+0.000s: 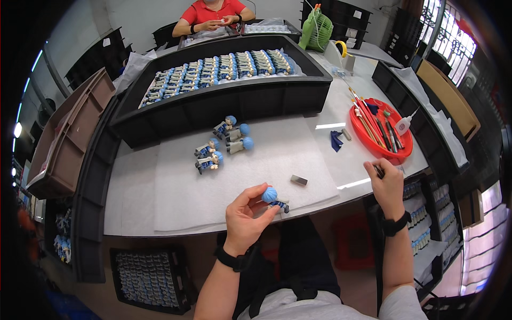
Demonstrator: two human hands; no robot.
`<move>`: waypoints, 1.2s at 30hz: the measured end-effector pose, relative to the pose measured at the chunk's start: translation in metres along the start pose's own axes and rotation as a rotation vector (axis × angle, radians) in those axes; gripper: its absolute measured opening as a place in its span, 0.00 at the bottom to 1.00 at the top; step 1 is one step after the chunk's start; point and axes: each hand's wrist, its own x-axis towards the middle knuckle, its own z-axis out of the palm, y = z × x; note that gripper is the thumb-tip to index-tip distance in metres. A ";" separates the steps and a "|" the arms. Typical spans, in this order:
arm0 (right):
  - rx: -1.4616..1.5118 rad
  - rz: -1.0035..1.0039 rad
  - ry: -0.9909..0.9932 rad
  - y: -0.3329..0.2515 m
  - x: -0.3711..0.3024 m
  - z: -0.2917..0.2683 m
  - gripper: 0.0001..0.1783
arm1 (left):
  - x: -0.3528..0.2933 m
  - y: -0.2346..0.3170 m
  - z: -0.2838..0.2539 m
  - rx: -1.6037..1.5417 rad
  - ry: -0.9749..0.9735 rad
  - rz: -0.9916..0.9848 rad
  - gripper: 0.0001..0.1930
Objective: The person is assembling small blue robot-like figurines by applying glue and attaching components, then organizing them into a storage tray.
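Near the table's front edge, my left hand [246, 217] is closed on a small figurine [270, 195] with a blue-haired head, its body tilted to the right. My right hand [386, 184] is raised at the table's right side, below the red tray, its fingers curled round a small dark object [379, 171] whose kind is mostly hidden. Between the hands a small metal block [299, 180] lies on the white cloth [181, 205]. Farther off, several loose blue-haired figurines [208, 161] lie in a cluster, some on their sides.
A black crate [224, 98] with rows of figurines stands at the back. At right are a red tray [404, 154] of brushes and a small bottle, a dark blue cloth scrap [336, 141] and a green fan [317, 31]. A person in red [216, 15] works opposite.
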 end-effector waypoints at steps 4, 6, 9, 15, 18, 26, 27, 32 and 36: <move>0.074 -0.122 -0.275 -0.015 0.031 0.029 0.17 | -0.001 0.004 0.001 0.028 -0.002 -0.043 0.24; 0.036 -0.323 -0.306 -0.014 0.044 0.046 0.21 | -0.001 0.003 -0.001 0.018 0.000 -0.057 0.24; -0.164 -0.321 -0.638 -0.018 0.054 0.062 0.28 | -0.002 0.005 0.000 -0.004 -0.003 -0.066 0.25; -0.148 -0.452 -0.494 -0.022 0.047 0.053 0.26 | -0.001 0.007 0.002 -0.056 -0.025 -0.071 0.25; 0.395 -0.265 -0.611 -0.053 0.021 0.045 0.21 | -0.002 0.011 -0.002 -0.115 0.021 -0.179 0.24; 1.152 0.169 -0.911 -0.093 -0.046 0.073 0.19 | 0.006 0.009 -0.008 -0.119 0.092 -0.147 0.18; 1.164 0.203 -0.860 -0.093 -0.046 0.075 0.18 | 0.009 0.009 -0.010 -0.101 0.108 -0.189 0.17; 1.243 0.241 -0.796 -0.082 -0.056 0.069 0.18 | 0.004 0.008 0.004 -0.077 0.067 -0.158 0.15; 1.090 0.112 -0.607 -0.073 -0.056 0.059 0.17 | -0.001 0.006 -0.001 -0.042 0.061 -0.150 0.15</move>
